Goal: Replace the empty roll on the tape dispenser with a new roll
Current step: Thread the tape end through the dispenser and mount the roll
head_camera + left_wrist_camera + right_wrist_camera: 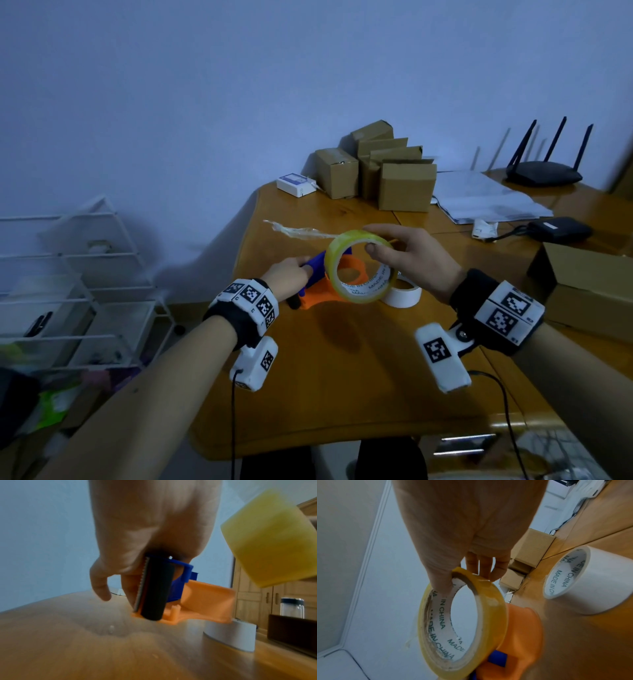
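My right hand [394, 251] pinches the top of a yellow tape roll [332, 260], thumb inside the core, and holds it upright in the air just over the orange and blue tape dispenser [318, 296]. A crumpled strip of clear tape [298, 231] trails from the roll to the far left. My left hand [291, 269] grips the dispenser's blue handle end on the table. In the left wrist view the left hand [137, 568] wraps round the dispenser [205, 599] beside its black roller and toothed blade. The empty white core [402, 296] lies flat on the table right of the dispenser.
On the wooden table [342, 377], several small cardboard boxes [383, 171] stand at the back, with papers [486, 198] and a black router [544, 174] to their right. A bigger cardboard box [589, 287] sits at the right edge. A white wire rack [78, 274] stands left of the table.
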